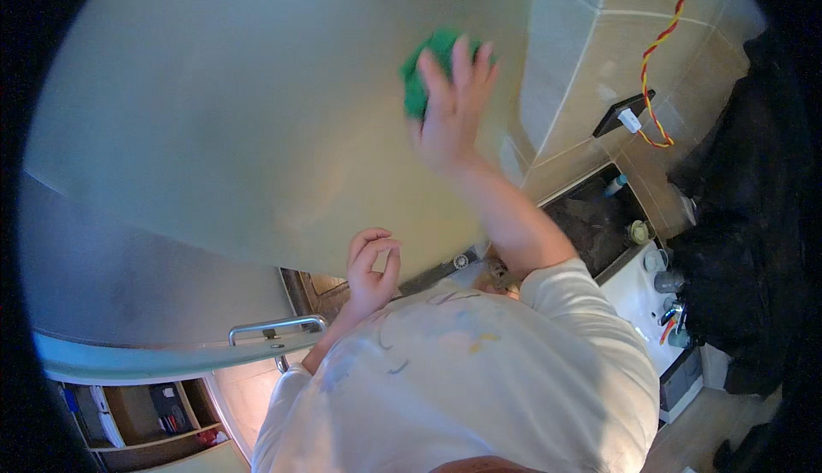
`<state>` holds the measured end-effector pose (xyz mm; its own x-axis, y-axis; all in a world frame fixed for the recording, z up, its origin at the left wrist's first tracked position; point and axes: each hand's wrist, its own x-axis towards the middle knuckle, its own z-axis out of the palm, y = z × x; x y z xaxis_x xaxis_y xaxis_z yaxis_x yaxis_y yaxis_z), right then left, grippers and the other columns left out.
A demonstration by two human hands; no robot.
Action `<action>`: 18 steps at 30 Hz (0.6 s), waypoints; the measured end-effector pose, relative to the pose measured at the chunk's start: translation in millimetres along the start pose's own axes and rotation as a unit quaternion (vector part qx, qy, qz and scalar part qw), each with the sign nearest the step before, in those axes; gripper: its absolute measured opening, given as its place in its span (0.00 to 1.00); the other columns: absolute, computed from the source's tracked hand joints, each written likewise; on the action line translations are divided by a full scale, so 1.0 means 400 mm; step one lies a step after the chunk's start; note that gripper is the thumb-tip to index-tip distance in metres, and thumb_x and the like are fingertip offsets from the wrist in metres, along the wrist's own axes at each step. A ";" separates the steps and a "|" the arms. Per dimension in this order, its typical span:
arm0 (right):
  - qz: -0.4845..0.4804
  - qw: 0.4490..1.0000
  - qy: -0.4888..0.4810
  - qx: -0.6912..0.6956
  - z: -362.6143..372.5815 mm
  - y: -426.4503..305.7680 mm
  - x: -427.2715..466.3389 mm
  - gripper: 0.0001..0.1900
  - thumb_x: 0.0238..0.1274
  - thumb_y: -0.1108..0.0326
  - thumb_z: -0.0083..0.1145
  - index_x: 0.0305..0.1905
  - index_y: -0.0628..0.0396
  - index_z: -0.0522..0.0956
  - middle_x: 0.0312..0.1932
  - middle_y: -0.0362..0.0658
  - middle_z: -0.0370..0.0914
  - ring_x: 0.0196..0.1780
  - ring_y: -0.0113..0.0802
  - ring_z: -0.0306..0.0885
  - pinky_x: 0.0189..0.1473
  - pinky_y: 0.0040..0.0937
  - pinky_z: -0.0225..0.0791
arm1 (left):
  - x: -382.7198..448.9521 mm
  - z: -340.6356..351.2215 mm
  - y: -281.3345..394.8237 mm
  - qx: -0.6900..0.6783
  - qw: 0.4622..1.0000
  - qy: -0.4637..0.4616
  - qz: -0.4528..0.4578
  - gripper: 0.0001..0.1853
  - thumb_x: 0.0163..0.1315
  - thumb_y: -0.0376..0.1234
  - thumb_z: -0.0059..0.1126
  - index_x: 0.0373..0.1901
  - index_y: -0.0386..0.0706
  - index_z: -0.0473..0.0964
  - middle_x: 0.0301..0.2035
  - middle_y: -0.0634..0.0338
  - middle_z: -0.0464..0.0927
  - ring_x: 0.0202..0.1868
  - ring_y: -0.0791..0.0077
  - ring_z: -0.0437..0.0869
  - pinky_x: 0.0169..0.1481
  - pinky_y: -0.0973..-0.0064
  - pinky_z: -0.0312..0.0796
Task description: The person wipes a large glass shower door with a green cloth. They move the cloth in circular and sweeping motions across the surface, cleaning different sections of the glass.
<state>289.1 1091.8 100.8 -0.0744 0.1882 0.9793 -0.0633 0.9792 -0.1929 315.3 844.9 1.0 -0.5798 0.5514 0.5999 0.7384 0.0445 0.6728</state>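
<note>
My right hand [453, 110] is spread over a green cloth [416, 88], its fingers slightly blurred. The cloth is bunched under the palm, against a large frosted glass panel [225, 107]. Lower down, in front of my chest, my left hand [372, 274] is loosely curled with nothing in it. A small gap shows between its thumb and fingers. Whether that hand touches the panel cannot be told.
A tiled wall [568, 55] borders the panel on the right, with a socket plate [607, 120] and a twisted red-yellow cord [645, 65]. Below are a white washbasin [632, 296] and several containers. A glass door with a metal handle [276, 325] and a shelf unit [131, 412] stand at lower left.
</note>
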 end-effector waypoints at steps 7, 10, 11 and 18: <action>-0.236 0.938 -0.252 -0.015 -0.021 -0.012 -0.478 0.30 0.61 0.61 0.56 0.69 0.22 0.72 0.76 0.27 0.60 0.79 0.38 0.53 0.75 0.68 0.42 | -0.006 -0.048 0.002 0.021 1.000 0.019 -0.009 0.09 0.58 0.19 0.63 0.38 0.38 0.81 0.45 0.51 0.78 0.48 0.59 0.81 0.54 0.68 0.73; -0.231 0.933 -0.273 -0.019 -0.020 0.002 -0.363 0.32 0.57 0.58 0.62 0.69 0.23 0.72 0.77 0.29 0.60 0.78 0.41 0.55 0.74 0.68 0.43 | -0.026 -0.066 -0.011 0.037 0.999 0.034 -0.017 0.08 0.58 0.20 0.63 0.38 0.38 0.81 0.45 0.51 0.78 0.48 0.59 0.81 0.54 0.68 0.73; -0.181 0.966 -0.187 0.004 -0.006 -0.004 -0.279 0.34 0.52 0.57 0.65 0.68 0.24 0.73 0.77 0.33 0.59 0.79 0.45 0.54 0.73 0.68 0.43 | -0.033 -0.072 -0.011 0.040 0.998 0.032 -0.025 0.08 0.58 0.20 0.62 0.38 0.38 0.81 0.45 0.51 0.78 0.48 0.58 0.81 0.54 0.68 0.73; -0.031 0.999 0.019 0.040 0.040 -0.110 0.023 0.43 0.41 0.57 0.73 0.70 0.25 0.72 0.78 0.43 0.58 0.80 0.56 0.50 0.72 0.72 0.40 | -0.066 -0.083 -0.014 0.015 0.998 0.055 -0.041 0.08 0.58 0.20 0.62 0.38 0.39 0.81 0.45 0.51 0.78 0.49 0.58 0.80 0.55 0.68 0.72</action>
<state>275.2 1049.2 117.4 -0.0307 0.1312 0.9909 -0.1461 0.9801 -0.1343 314.9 802.4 -4.0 -0.6711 0.4511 0.5883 0.6963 0.1111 0.7091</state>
